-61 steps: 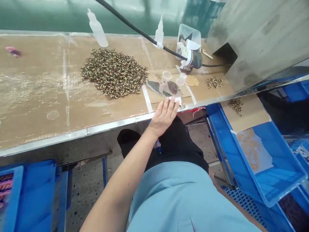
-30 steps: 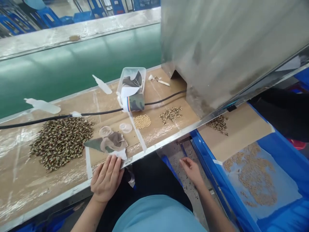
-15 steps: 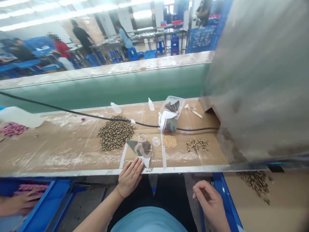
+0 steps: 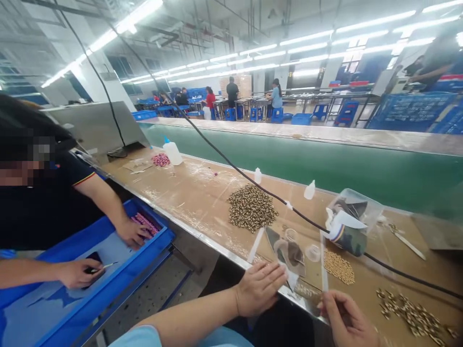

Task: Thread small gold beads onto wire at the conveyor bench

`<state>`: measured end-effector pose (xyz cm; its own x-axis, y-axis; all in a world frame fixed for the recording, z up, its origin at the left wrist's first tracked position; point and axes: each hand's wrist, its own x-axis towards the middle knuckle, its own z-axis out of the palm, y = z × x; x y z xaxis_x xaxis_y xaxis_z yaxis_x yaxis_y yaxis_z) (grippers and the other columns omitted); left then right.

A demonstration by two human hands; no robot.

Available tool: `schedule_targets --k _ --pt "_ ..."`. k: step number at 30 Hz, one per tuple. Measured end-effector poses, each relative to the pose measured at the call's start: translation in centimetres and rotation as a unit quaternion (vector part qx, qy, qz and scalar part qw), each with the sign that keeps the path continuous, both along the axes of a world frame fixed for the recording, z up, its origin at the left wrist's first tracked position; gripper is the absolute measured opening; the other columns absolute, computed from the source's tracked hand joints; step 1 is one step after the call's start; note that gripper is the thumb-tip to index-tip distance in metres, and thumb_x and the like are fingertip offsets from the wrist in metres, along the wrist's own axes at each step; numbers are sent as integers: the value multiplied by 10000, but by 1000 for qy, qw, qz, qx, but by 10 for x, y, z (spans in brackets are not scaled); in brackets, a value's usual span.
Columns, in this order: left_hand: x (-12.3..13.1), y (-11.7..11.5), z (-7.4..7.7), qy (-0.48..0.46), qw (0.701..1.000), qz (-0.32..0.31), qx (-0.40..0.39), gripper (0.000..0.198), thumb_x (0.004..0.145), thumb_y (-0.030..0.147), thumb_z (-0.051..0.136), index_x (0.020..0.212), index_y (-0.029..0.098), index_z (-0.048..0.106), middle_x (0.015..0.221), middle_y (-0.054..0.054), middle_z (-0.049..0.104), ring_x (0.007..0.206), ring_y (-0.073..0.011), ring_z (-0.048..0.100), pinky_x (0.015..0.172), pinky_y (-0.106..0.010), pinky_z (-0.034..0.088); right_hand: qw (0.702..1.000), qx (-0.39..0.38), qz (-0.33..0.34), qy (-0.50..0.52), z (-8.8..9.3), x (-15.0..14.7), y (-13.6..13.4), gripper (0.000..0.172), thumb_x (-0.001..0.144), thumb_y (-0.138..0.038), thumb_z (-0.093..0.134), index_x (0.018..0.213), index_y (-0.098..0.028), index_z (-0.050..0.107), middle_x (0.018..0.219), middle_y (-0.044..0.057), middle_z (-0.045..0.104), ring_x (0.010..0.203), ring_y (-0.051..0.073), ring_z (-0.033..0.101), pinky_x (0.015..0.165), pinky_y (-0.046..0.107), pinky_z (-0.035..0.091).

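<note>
My left hand (image 4: 262, 289) lies flat on the table's front edge, fingers stretched out and close together. Just beyond its fingertips are a camouflage and grey-brown cloth piece (image 4: 289, 253) and a white scrap. At the same edge, further right, is my right hand (image 4: 349, 318) with thumb and fingertips drawn together; whether something tiny is between them is hidden. Behind the cloth stand small clear round dishes (image 4: 313, 253). A spread of small tan beads (image 4: 339, 266) lies beyond my right hand, and loose brass-coloured pieces (image 4: 412, 311) are to its right.
A large heap of brass-coloured pieces (image 4: 251, 207) sits mid-table. A black cable (image 4: 231, 164) crosses above. Small white bottles (image 4: 310, 190) and a clear plastic tub (image 4: 361, 202) stand at the back. To the left, a co-worker's hands (image 4: 135, 233) are over a blue tray (image 4: 159, 241).
The view has swung left and up, bringing the co-worker into sight. My right hand has come from beside my lap to the table edge; my left stays by the cloth.
</note>
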<state>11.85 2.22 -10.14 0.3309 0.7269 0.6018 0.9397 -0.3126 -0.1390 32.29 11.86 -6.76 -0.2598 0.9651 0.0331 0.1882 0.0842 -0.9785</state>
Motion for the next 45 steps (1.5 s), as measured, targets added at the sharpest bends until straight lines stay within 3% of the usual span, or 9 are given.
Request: schedule_targets --k 3,5,8,10,13,21,26,34,45 --pt "-4 -8 13 -87 993 -49 -56 576 864 434 449 1304 63 427 1253 -147 597 1295 -214 414 1078 -356 327 1000 -18 -21 15 2 -23 9 455 618 -631 669 672 -185 601 519 10 594 475 135 547 472 229 489" --pt "-11 -12 26 -189 978 -52 -64 477 864 383 475 1241 91 473 1157 -152 648 1220 -212 494 1027 -343 395 998 -30 -50 12 2 -33 11 465 613 -636 672 695 -185 592 509 -2 580 470 127 540 459 218 478" --pt "-30 -10 42 -341 939 23 -41 212 867 199 444 1028 178 581 889 -103 692 928 -192 625 832 -326 507 997 -44 -64 5 0 -37 11 464 619 -632 673 707 -185 583 493 -13 554 451 118 518 430 210 459" --pt "-48 -3 49 -393 914 93 -47 177 863 168 434 876 207 606 758 -67 663 774 -183 616 706 -317 517 997 -46 -61 -1 -1 -36 11 466 616 -628 679 712 -182 582 498 -11 554 446 116 512 428 213 459" --pt "-73 12 54 -432 886 157 -57 152 838 154 475 801 209 612 758 -48 661 753 -177 610 682 -309 511 997 -45 -55 -18 -5 -33 11 479 604 -633 685 710 -177 585 501 -5 559 456 119 517 433 214 464" --pt "-79 37 45 -386 897 192 -94 139 817 147 518 742 193 625 709 -44 622 733 -187 581 669 -311 491 998 -18 -66 -11 1 -33 11 447 645 -616 665 649 -179 572 472 -12 534 425 103 496 402 199 421" --pt "-78 38 41 -375 900 202 -94 146 831 171 486 742 201 598 732 -42 608 741 -196 571 684 -334 482 999 -27 -42 2 6 -24 12 394 712 -567 632 652 -182 571 479 -17 538 414 91 485 404 194 420" --pt "-80 35 34 -364 910 186 -68 108 813 179 482 751 224 560 747 -40 618 746 -213 571 679 -346 467 992 -43 -110 -48 12 -1 17 467 627 -630 654 687 -172 587 479 -10 558 386 88 475 379 199 416" --pt "-77 37 31 -341 922 171 -67 134 836 163 448 828 219 570 789 -48 633 759 -207 571 689 -339 456 986 3 -126 -109 3 -3 21 426 713 -600 580 702 -174 595 535 7 579 453 115 528 464 227 446"
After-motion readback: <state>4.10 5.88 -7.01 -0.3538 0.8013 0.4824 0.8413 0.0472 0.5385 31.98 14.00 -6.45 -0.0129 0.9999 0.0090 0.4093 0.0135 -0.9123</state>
